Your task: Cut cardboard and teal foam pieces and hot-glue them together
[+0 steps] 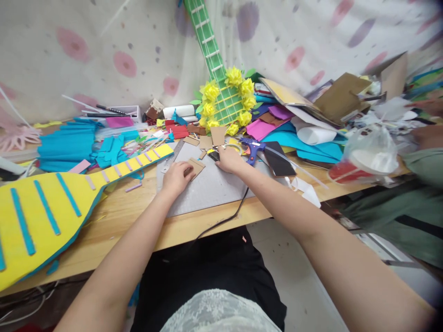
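My left hand (177, 178) is closed at the edge of a small cardboard piece (198, 168), which lies over a grey cutting mat (214, 191). To its right, my right hand (229, 160) has its fingers bent round a yellow-and-black utility knife (212, 155), partly hidden by the fingers. Other cardboard scraps (191, 140) lie just behind both hands. A blue hot glue gun (254, 148) rests right of my right hand, near a roll of tape (237, 147). Beside my left hand a metal ruler (175, 154) lies along the mat.
A yellow-and-blue paper instrument (62, 198) spans the left side. Behind, a green guitar with yellow flowers (226, 103) leans on the curtain. A phone (279, 159), a bagged cup (367, 157) and coloured paper (311, 147) lie right. A person's sleeve (424, 170) shows at far right.
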A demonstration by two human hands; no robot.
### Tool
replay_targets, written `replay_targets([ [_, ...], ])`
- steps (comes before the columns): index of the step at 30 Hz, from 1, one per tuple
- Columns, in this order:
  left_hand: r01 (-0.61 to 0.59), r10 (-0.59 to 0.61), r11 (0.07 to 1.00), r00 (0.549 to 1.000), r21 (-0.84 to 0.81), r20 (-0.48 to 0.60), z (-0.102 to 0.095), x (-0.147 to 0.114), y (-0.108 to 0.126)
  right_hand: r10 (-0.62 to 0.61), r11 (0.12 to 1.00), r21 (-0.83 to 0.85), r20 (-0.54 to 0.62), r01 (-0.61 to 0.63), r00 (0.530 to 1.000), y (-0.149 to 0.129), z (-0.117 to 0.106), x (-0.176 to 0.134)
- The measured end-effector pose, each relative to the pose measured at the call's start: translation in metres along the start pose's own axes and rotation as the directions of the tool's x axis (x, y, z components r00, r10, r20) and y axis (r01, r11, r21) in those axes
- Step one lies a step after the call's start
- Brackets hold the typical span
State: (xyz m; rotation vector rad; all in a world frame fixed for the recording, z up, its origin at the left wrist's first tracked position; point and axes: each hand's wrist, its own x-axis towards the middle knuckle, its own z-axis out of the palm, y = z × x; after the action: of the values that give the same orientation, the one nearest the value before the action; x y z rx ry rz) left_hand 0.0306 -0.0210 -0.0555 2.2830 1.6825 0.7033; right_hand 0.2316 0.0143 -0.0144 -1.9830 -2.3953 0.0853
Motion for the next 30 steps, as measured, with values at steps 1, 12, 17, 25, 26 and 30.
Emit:
replay_targets([
  [1,-0.005,0.005,1.0,1.0,-0.002,-0.001,0.0,0.0,-0.001,-0.005,1.0,0.009,0.006,0.005,1.0,0.0,0.0,0.001],
  [12,0.002,-0.004,0.998,1.0,-0.059,-0.025,0.002,-0.001,-0.003,-0.299,0.94,0.17,-0.013,0.297,0.954,-0.025,-0.01,-0.001],
  [17,-0.012,0.011,0.997,1.0,-0.072,-0.026,0.003,0.0,-0.005,-0.394,0.918,0.067,0.041,0.391,0.918,-0.034,-0.002,-0.002],
  [25,-0.015,0.014,0.999,1.0,-0.028,-0.026,0.004,0.001,-0.006,-0.455,0.886,-0.063,0.071,0.46,0.887,-0.035,-0.013,-0.007],
  [26,-0.019,0.018,1.0,0.999,-0.025,-0.027,0.004,0.001,-0.006,-0.462,0.881,-0.074,0.085,0.468,0.883,-0.036,-0.016,-0.007],
  [30,-0.038,0.037,0.999,0.999,-0.017,-0.035,0.005,0.002,-0.008,-0.462,0.87,-0.111,0.16,0.481,0.872,-0.045,-0.029,-0.009],
])
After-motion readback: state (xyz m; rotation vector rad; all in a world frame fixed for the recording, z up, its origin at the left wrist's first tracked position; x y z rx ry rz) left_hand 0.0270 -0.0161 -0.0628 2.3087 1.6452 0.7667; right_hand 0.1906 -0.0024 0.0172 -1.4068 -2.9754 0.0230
